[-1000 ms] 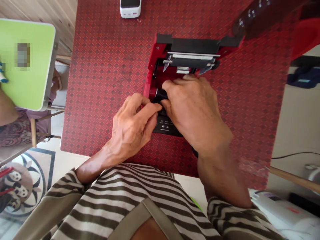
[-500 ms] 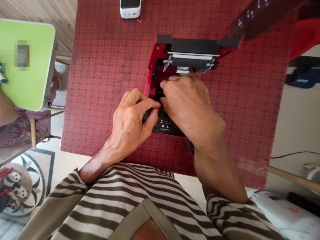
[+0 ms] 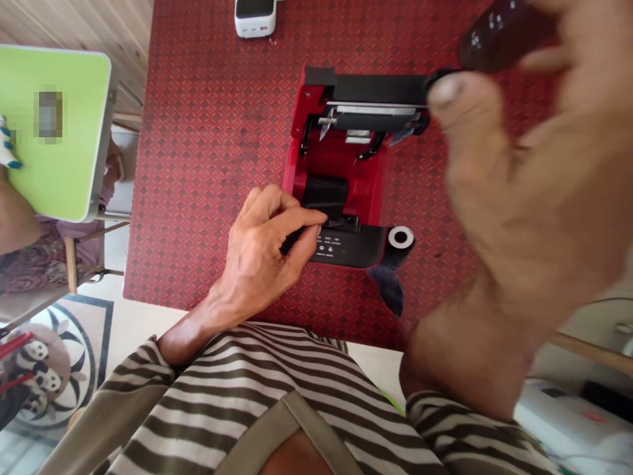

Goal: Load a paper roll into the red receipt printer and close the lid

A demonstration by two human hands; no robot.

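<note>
A red label printer (image 3: 341, 158) stands on the red patterned tablecloth (image 3: 212, 132), its dark lid (image 3: 494, 30) swung up at the top right. A black roll (image 3: 324, 191) lies in its bay. My left hand (image 3: 262, 251) is curled round the printer's front left corner, with its thumb on the black control panel (image 3: 351, 247). My right hand (image 3: 534, 178) is raised close to the camera and blurred, its thumb and fingers up by the lid. A white-cored roll with a black ribbon tail (image 3: 399, 237) lies just right of the printer.
A small white device (image 3: 254, 16) sits at the table's far edge. A green table (image 3: 54, 132) stands at the left, with another person's arm (image 3: 14, 224) beside it. A panda rug (image 3: 34, 369) lies on the floor. White equipment (image 3: 568, 422) is at the lower right.
My right hand has left the printer's bay and risen up to the right toward the lid, uncovering the black roll and the white-cored roll. My left hand stays at the front corner.
</note>
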